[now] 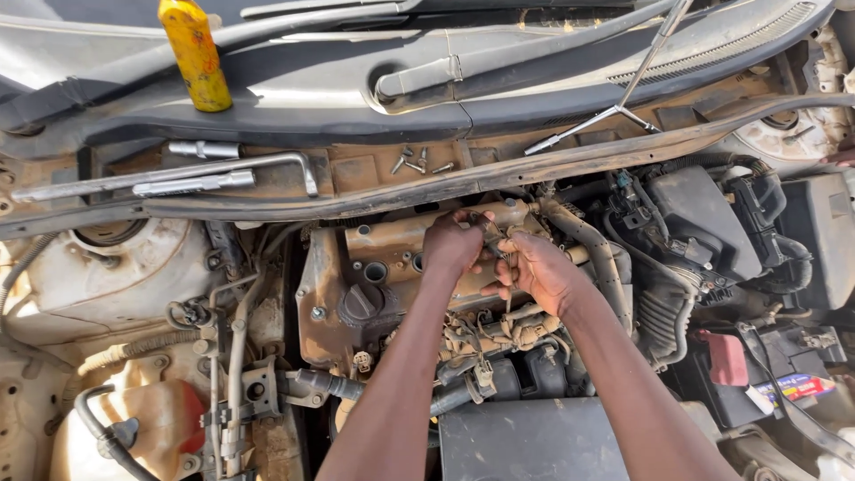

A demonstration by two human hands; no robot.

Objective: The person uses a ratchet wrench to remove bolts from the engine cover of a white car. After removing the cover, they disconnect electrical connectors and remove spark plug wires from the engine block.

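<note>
Head view, left hand (454,245) and right hand (539,267), grips pinching thin metal tool (497,242), dusty rust-brown engine cover (392,245)

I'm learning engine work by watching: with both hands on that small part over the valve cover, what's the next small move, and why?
Probably keep the left hand steadying while the right hand works the small thin part pinched between them. Both hands meet right above the rusty valve cover, with its open holes close by, so a loose piece could drop in. What the part is cannot be told.
</note>
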